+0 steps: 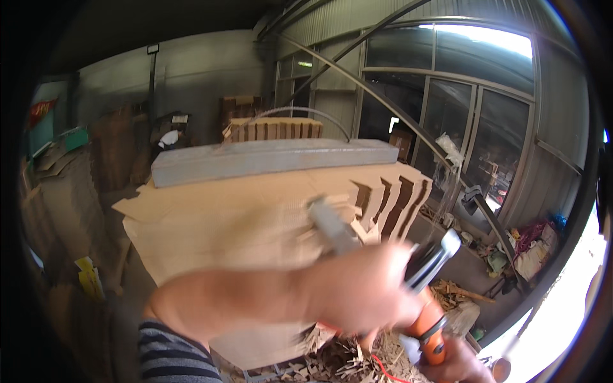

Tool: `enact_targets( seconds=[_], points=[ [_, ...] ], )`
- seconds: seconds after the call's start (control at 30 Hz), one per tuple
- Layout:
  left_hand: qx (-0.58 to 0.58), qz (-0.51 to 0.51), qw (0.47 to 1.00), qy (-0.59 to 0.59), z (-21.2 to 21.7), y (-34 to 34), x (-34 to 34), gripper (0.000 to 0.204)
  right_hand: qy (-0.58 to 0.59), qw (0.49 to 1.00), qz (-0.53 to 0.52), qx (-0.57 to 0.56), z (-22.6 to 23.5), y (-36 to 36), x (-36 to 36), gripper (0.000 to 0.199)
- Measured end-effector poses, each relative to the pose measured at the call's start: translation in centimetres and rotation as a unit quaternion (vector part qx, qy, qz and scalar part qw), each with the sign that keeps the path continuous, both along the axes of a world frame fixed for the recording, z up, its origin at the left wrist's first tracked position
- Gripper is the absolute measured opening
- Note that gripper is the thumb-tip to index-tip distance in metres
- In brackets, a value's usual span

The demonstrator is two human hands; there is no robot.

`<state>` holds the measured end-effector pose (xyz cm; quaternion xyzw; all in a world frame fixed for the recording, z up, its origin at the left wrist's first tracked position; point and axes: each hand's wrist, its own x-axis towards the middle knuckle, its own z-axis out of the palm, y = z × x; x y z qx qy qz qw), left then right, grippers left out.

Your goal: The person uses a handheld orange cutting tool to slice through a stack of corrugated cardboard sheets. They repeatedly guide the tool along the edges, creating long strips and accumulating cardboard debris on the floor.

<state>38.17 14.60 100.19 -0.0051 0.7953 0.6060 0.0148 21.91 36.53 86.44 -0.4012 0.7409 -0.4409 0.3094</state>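
My left hand (361, 290), blurred by motion, reaches in from the lower left under a striped sleeve and is closed round the front part of an orange handheld power tool (431, 319). My right hand (465, 365) is wrapped round the tool's rear end at the lower right. A blurred grey metal end (331, 226) sticks out beyond my left hand, over the torn right side of a tall stack of brown cardboard sheets (204, 239). A grey and black piece (434, 258) rises beside my left hand. Across the stack's far side lies a heavy grey metal bar (274, 161) with a curved handle.
Cardboard scraps (357, 360) heap below the stack at the front, with a red cord (383, 369) among them. Another cardboard stack (274, 129) stands behind the bar. More flat cardboard (67, 204) leans at the left. A diagonal metal beam (408, 121) crosses the right side, near bags and rubbish (533, 249).
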Motion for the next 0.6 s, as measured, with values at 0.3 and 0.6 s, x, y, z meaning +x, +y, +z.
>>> enact_targets(
  seconds=[0.3,0.6],
  points=[
    [0.103,0.152,0.982,-0.038,-11.5,-0.3,5.2,0.018,0.052,0.966,0.197,0.159,-5.9,-2.9,0.4,0.024],
    [0.268,0.312,0.911,0.009,-15.3,1.1,10.5,0.010,0.368,0.885,0.179,-0.222,5.0,-17.5,-1.7,0.043]
  ],
)
